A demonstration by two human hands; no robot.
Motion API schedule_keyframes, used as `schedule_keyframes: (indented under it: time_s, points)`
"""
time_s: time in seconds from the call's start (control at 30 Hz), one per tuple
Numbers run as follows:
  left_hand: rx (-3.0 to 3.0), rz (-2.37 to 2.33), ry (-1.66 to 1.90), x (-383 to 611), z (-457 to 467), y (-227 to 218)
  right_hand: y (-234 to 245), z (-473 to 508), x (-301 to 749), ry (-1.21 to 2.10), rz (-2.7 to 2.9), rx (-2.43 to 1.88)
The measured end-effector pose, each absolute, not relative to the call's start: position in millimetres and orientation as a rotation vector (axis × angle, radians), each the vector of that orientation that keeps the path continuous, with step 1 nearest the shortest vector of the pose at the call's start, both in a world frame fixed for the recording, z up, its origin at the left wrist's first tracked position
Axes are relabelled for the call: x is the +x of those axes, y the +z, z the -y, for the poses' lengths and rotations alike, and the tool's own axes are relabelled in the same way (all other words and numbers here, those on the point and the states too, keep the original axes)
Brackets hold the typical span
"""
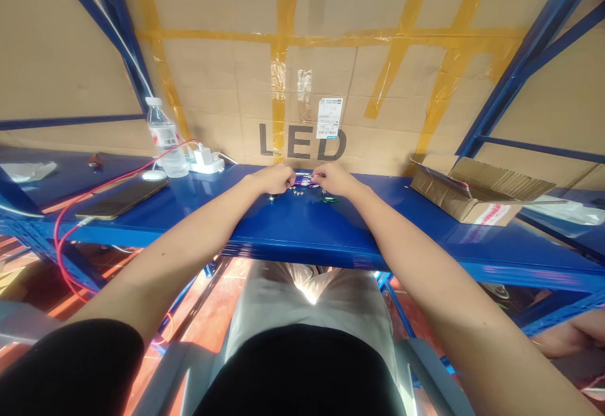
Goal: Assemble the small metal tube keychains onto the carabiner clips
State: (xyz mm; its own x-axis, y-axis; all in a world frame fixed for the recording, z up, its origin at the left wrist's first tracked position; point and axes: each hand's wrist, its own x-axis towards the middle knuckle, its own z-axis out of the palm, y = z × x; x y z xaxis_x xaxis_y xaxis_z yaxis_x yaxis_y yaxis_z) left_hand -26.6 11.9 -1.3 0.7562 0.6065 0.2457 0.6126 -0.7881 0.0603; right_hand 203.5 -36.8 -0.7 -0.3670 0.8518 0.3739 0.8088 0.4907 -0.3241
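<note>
At the back of the blue shelf, my left hand (278, 178) is closed, its fingertips at the left end of a small heap of shiny purple and silver pieces (305, 179). Facing it, my right hand (333, 179) pinches at the heap's right end. The pieces look slim and pen-like, but they are too small to name surely, and my fingers hide what each hand grips. A few tiny gold-coloured bits (297, 192) lie just in front. Below my right hand rests a green shiny piece (329, 199).
An open cardboard box (466, 205) stands at right. On the left are a water bottle (167, 142), a white power strip (207, 161), a dark phone (123, 198) and a red cable (59, 227). Behind the shelf (302, 230) rises a taped cardboard panel (212, 88).
</note>
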Motion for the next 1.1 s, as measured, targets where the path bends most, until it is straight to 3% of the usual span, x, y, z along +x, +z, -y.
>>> schedule_keyframes:
  time_s: [0.47, 0.67, 0.93, 1.1]
  points:
    - [-2.969, 1.108, -0.272, -28, -5, 9, 1, 38, 204, 0.123, 2.256, -1.373]
    - [-2.935, 1.116, -0.514, -33, -13, 7, 0, 37, 205, 0.137, 2.24, -1.386]
    - [-3.003, 1.336, -1.124, -17, -4, 0, 2, 40, 204, 0.128, 2.215, -1.378]
    - [-3.038, 1.125, -1.127, -10, 1, -2, 2, 40, 202, 0.194, 2.187, -1.33]
